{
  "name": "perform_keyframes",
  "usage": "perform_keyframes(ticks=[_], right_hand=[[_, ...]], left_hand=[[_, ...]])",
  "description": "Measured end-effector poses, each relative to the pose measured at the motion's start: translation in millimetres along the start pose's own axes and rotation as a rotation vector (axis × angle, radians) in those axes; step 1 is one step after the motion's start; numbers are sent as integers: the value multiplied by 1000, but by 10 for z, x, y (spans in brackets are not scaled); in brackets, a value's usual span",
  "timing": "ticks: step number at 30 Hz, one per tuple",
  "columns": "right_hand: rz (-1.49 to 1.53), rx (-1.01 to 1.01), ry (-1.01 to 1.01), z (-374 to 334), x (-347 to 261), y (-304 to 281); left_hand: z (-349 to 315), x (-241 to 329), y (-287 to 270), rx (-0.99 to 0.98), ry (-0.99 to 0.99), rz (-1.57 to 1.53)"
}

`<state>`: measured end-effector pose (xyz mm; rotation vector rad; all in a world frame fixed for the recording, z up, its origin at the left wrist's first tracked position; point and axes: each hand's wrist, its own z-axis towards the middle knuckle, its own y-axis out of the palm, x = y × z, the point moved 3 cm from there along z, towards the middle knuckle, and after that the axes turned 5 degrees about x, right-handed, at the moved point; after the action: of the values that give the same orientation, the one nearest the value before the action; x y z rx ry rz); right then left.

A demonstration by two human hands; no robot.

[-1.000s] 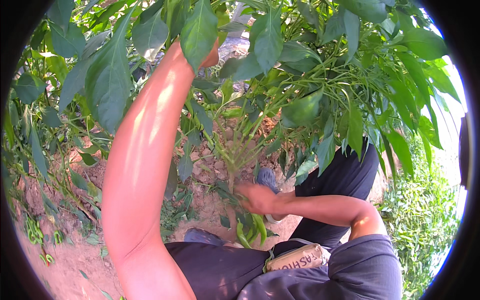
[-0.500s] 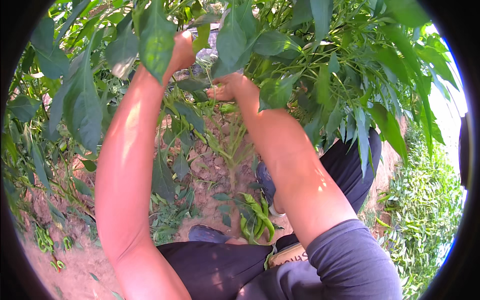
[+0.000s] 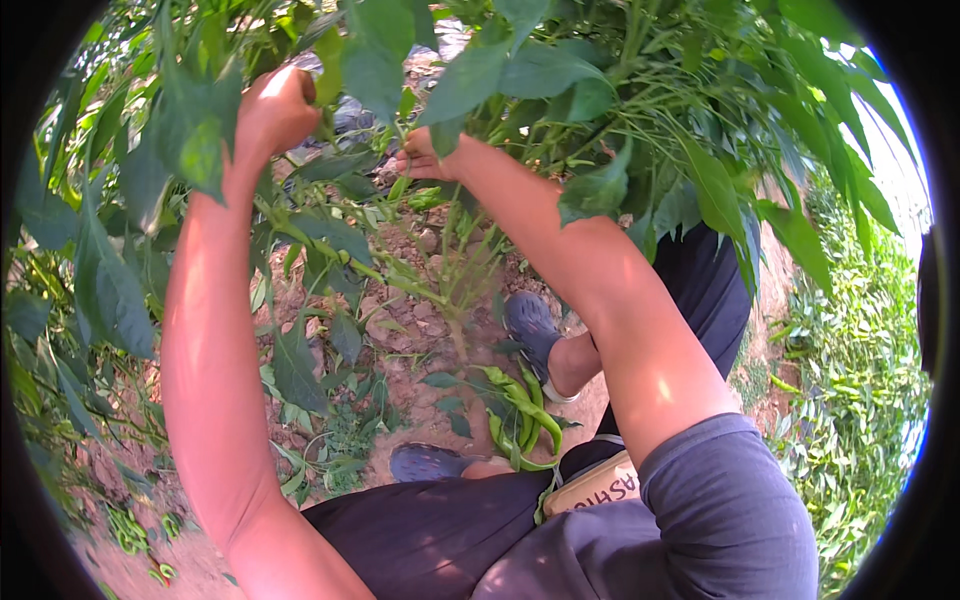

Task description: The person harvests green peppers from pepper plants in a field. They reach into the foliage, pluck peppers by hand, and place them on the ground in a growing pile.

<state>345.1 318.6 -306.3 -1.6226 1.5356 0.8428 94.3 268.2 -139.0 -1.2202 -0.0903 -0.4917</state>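
1. L hand [image 3: 278,112]: up in the foliage, upper L of view, back of hand in sun. Grip looks curled in; inner side hidden, so can't tell if it's pinching anything.
2. R hand [image 3: 430,158]: lower & nr centre, reaching across from R, fingers pointing L. Leaf partly in front; can't tell if grip is spread or pinching.
3. Pepper plant [image 3: 456,318]: main stem rises from soil [image 3: 410,395] below R hand, then forks; branches spread both sides, w/ big leaves [image 3: 550,70] overhead. Light-green bit just under R hand, leaf or pepper unclear.
4. Green peppers [image 3: 528,415]: small pile on soil nr stem base, b/w the 2 dark shoes [image 3: 533,328], a few loose leaves beside.
5. More peppers [image 3: 128,530] on ground, far lower L, incl. a reddish one.
6. Person: dark trousers [image 3: 420,530], dark short sleeve [image 3: 730,510] on R arm, tan pouch [image 3: 597,485] at waist, partly covered.
7. Far R: sunlit low greenery [image 3: 850,390], well apart from hands.
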Motion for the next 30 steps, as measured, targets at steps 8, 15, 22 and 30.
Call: perform_keyframes(ticks=[8, 15, 22, 30], right_hand=[[69, 15, 146, -106, 284, 252], [-11, 231, -95, -752, 374, 325], [11, 244, -228, -643, 857, -30], [-504, 315, -358, -912, 806, 38]], left_hand=[[17, -109, 23, 50, 9, 13], [149, -30, 41, 162, 116, -57], [201, 107, 15, 119, 108, 60], [-21, 441, -133, 195, 152, 178]])
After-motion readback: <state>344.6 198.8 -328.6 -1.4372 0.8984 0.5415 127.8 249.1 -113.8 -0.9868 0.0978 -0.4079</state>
